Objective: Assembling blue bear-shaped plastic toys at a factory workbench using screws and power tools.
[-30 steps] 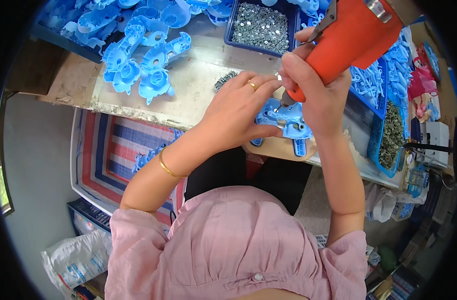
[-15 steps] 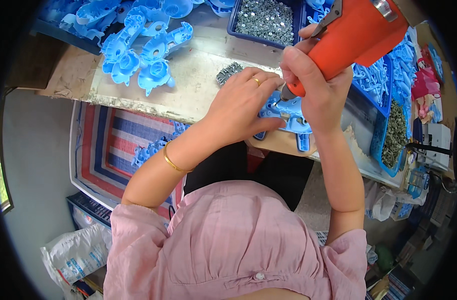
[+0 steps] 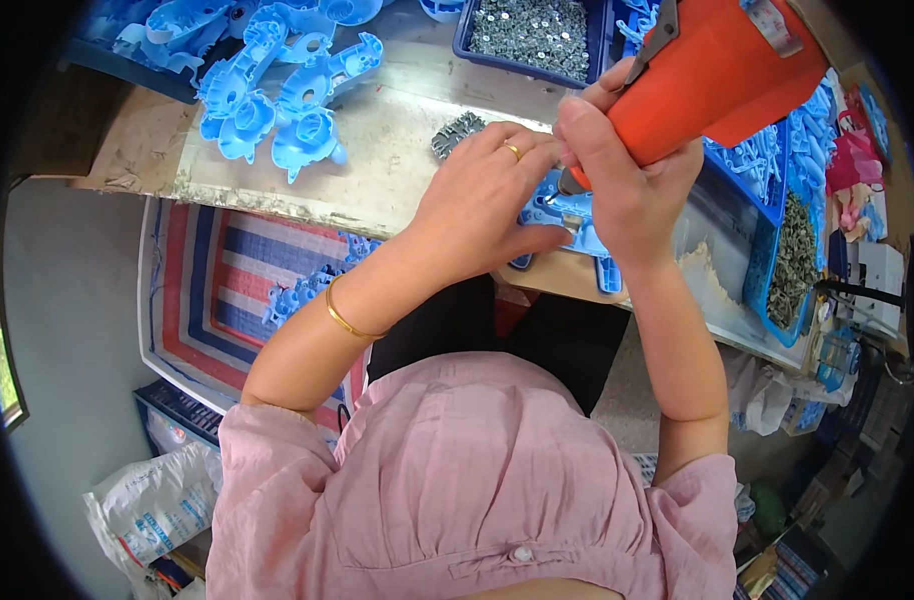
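My right hand (image 3: 632, 185) is closed round an orange electric screwdriver (image 3: 717, 90). The tool slants down to the left, its nose at a light-blue plastic shell (image 3: 589, 238) on the bench; the bit tip is hidden. Over the left part of that shell lies my left hand (image 3: 487, 190), with a gold ring, fingers bent and thumb spread along the near side, steadying it. The fingertips are partly hidden behind the tool and my right hand. Just beyond my left knuckles sits a small heap of dark grey metal pieces (image 3: 457, 132).
Joined blue plastic shells (image 3: 307, 95) lie at the far left of the bench. A dark blue bin (image 3: 463, 52) of screws stands at the back. On the right are a bin of small blue parts (image 3: 747, 165) and a blue basket (image 3: 762, 290) of metal pieces. A striped, cloth-lined container (image 3: 192, 290) sits below left.
The screwdriver has shifted slightly right with my right hand, and its bit, seen before, is now hidden. My left hand stays over the shell, nearly unmoved.
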The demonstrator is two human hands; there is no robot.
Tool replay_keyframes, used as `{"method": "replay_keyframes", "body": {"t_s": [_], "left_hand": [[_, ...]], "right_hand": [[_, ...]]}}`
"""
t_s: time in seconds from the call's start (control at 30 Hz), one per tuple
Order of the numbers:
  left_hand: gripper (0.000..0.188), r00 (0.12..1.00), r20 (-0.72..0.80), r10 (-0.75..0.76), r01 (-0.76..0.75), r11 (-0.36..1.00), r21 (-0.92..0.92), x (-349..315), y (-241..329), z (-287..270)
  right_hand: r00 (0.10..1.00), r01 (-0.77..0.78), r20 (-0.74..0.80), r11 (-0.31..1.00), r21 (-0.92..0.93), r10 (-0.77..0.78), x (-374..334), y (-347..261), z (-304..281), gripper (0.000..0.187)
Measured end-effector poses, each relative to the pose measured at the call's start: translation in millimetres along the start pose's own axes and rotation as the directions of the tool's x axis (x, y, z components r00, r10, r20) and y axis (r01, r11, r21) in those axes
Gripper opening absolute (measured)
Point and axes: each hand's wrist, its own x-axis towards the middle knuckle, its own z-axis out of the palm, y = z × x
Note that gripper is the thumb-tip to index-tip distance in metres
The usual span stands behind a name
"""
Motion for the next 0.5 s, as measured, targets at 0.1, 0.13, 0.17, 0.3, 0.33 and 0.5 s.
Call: {"method": "replay_keyframes", "body": {"t_s": [0.1,0.13,0.17,0.3,0.33,0.5], "left_hand": [[0.069,1.000,-0.001,-0.006,0.006,1.000,0.010,1,0,0],[0.070,1.000,0.005,-0.013,0.013,1.000,0.014,1,1,-1],[0.071,1.000,0.011,-0.020,0.019,1.000,0.018,1,1,-1],[0.073,1.000,0.005,-0.018,0.018,1.000,0.003,2,4,-3],[0.074,1.000,0.012,-0.016,0.016,1.000,0.012,3,4,-3],[0.075,1.000,-0.009,0.003,-0.003,1.000,-0.024,2,7,-7]], "right_hand": [[0.999,0.003,-0.036,1.000,0.007,-0.003,-1,0,3,0.017],[0.999,-0.023,-0.045,1.000,0.012,0.023,0,0,3,0.018],[0.997,-0.049,-0.054,0.999,0.017,0.050,1,-1,3,0.018],[0.995,-0.100,-0.007,0.994,0.052,0.101,8,-3,-4,0.023],[0.995,-0.092,0.040,0.995,0.049,0.090,10,-7,-5,0.028],[0.985,0.006,0.170,1.000,0.011,-0.008,24,-36,-8,0.044]]}}
